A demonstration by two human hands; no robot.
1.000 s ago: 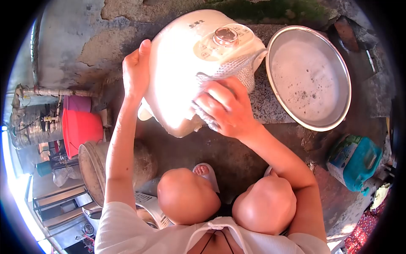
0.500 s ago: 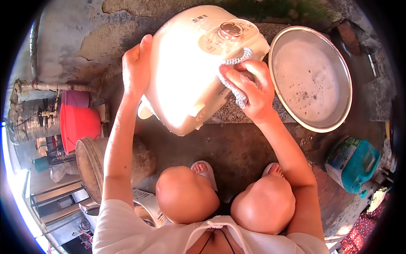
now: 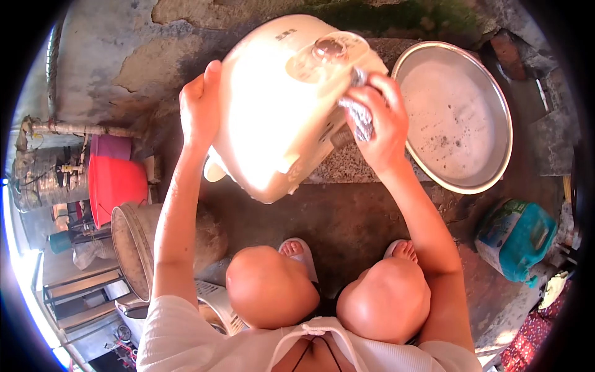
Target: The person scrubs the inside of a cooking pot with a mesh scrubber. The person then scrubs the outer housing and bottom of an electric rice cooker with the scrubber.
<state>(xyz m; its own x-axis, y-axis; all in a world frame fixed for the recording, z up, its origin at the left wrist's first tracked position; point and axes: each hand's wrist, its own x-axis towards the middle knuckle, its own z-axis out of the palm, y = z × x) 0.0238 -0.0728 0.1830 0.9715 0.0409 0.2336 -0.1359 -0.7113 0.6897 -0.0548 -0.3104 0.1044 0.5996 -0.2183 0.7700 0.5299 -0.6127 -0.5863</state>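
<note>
A white appliance with a round knob and printed panel (image 3: 266,105) is tilted on a stone ledge in the upper middle, strongly lit by the sun. My left hand (image 3: 200,106) grips its left edge, thumb pointing up. In my right hand (image 3: 381,121) is a bunched grey-white mesh cloth (image 3: 359,115), held against the appliance's right side by the panel. Just right of that hand stands a round metal basin (image 3: 509,124) of cloudy, foamy water.
A teal jug (image 3: 524,239) is at the right. On the left are a red bucket (image 3: 116,186), a purple container (image 3: 111,146) and a large brown bucket (image 3: 133,248). My knees and sandalled feet are below the ledge.
My right hand has moved right and up with the cloth, from the appliance's front to its right side. My left hand has stayed on the left edge. The appliance has shifted slightly.
</note>
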